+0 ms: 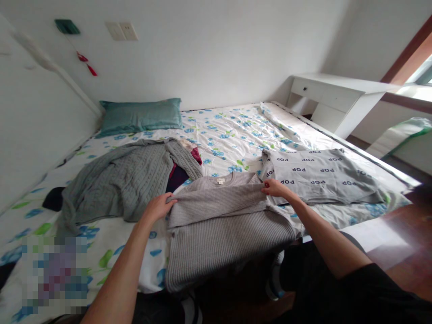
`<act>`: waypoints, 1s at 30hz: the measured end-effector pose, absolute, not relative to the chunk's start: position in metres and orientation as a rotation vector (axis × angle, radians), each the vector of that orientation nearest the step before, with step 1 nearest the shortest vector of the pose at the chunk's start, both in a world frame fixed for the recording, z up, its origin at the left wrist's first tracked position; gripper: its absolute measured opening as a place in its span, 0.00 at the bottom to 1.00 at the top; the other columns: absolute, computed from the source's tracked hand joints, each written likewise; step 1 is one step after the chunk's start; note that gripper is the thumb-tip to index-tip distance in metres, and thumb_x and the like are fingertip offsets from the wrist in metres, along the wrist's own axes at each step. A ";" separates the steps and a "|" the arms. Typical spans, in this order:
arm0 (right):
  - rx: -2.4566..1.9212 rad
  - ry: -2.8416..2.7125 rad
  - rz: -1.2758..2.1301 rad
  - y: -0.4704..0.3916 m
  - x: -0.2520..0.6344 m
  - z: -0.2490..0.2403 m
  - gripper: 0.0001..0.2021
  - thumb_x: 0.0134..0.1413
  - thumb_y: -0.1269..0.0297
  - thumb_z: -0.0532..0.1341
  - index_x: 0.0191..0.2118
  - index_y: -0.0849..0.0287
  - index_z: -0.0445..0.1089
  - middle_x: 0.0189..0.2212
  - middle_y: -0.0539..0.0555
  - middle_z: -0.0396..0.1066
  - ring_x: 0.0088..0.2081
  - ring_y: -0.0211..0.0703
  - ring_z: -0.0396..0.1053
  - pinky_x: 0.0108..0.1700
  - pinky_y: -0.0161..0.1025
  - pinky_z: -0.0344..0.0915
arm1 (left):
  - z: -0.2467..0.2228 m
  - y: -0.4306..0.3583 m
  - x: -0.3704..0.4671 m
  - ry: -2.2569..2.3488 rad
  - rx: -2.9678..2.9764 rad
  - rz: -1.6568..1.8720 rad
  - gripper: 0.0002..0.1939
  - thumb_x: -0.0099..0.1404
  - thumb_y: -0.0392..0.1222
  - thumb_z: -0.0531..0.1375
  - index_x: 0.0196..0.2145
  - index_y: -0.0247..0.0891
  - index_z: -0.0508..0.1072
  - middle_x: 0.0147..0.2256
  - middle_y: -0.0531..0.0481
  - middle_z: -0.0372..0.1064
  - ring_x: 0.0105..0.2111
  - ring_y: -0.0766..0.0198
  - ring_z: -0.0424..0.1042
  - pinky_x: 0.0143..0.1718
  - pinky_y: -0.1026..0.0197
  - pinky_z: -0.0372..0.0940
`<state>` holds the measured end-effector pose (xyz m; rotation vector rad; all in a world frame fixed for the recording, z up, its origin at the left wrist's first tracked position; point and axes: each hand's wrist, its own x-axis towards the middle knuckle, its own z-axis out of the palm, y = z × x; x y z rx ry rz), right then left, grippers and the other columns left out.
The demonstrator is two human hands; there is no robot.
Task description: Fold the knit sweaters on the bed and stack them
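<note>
A home bedroom, shown by the bed [222, 123] with flowered sheet, green pillow [141, 118] and white desk [332, 96].

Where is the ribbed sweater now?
In the head view, the ribbed sweater lies low in the centre, over the bed's near edge, between the cable-knit sweater and the POP garment.

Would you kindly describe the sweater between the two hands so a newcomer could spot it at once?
On the flowered bed, look at the near edge, where the left hand and the right hand pinch a ribbed sweater. It lies between a cable-knit garment and a POP-printed garment. Unlike them, it shows a white neck label.
</note>
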<state>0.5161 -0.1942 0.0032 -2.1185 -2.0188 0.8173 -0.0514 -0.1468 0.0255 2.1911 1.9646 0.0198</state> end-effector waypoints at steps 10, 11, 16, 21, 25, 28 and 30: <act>-1.964 -2.049 0.498 -0.186 0.500 -0.023 0.21 0.71 0.61 0.66 0.65 0.63 0.76 0.61 0.64 0.78 0.62 0.53 0.77 0.65 0.42 0.67 | -0.021 -0.149 -0.024 1.782 2.215 0.164 0.35 0.73 0.60 0.56 0.69 0.38 0.77 0.70 0.37 0.74 0.71 0.44 0.72 0.72 0.49 0.64; -1.881 -2.071 0.488 -0.184 0.496 -0.025 0.23 0.72 0.60 0.66 0.67 0.63 0.74 0.64 0.64 0.76 0.63 0.53 0.76 0.68 0.43 0.66 | -0.023 -0.149 -0.024 1.819 2.200 0.135 0.35 0.74 0.60 0.56 0.68 0.38 0.78 0.69 0.36 0.75 0.70 0.43 0.73 0.72 0.48 0.64; -1.627 -2.281 0.669 -0.169 0.480 -0.034 0.35 0.68 0.56 0.72 0.75 0.59 0.68 0.72 0.64 0.70 0.69 0.53 0.72 0.73 0.46 0.64 | -0.013 -0.142 -0.034 1.935 2.103 0.040 0.31 0.65 0.63 0.64 0.56 0.41 0.85 0.59 0.35 0.83 0.63 0.37 0.79 0.63 0.47 0.72; -1.785 -2.420 0.757 -0.160 0.480 -0.035 0.34 0.64 0.50 0.75 0.71 0.56 0.75 0.67 0.63 0.76 0.66 0.57 0.76 0.72 0.50 0.67 | 0.010 -0.134 -0.063 1.783 1.958 0.087 0.31 0.48 0.71 0.74 0.40 0.44 0.85 0.48 0.40 0.88 0.55 0.36 0.82 0.58 0.49 0.74; -1.856 -2.378 0.695 -0.161 0.484 -0.031 0.30 0.67 0.50 0.72 0.69 0.58 0.77 0.64 0.63 0.78 0.64 0.57 0.76 0.71 0.47 0.67 | 0.015 -0.130 -0.080 1.789 1.931 0.052 0.30 0.43 0.69 0.75 0.36 0.45 0.82 0.43 0.44 0.87 0.51 0.38 0.83 0.55 0.49 0.74; -2.031 -2.200 0.578 -0.164 0.484 -0.031 0.38 0.65 0.52 0.74 0.74 0.64 0.69 0.70 0.70 0.71 0.70 0.60 0.71 0.72 0.47 0.64 | 0.010 -0.132 -0.083 1.961 1.923 0.207 0.33 0.45 0.68 0.75 0.41 0.43 0.81 0.48 0.39 0.85 0.55 0.39 0.81 0.57 0.49 0.74; -2.186 -2.037 0.587 -0.166 0.481 -0.033 0.46 0.63 0.50 0.75 0.77 0.68 0.62 0.70 0.75 0.69 0.71 0.63 0.70 0.71 0.48 0.65 | 0.007 -0.137 -0.078 2.054 1.719 0.333 0.36 0.47 0.69 0.74 0.45 0.39 0.79 0.49 0.37 0.84 0.54 0.40 0.81 0.53 0.50 0.75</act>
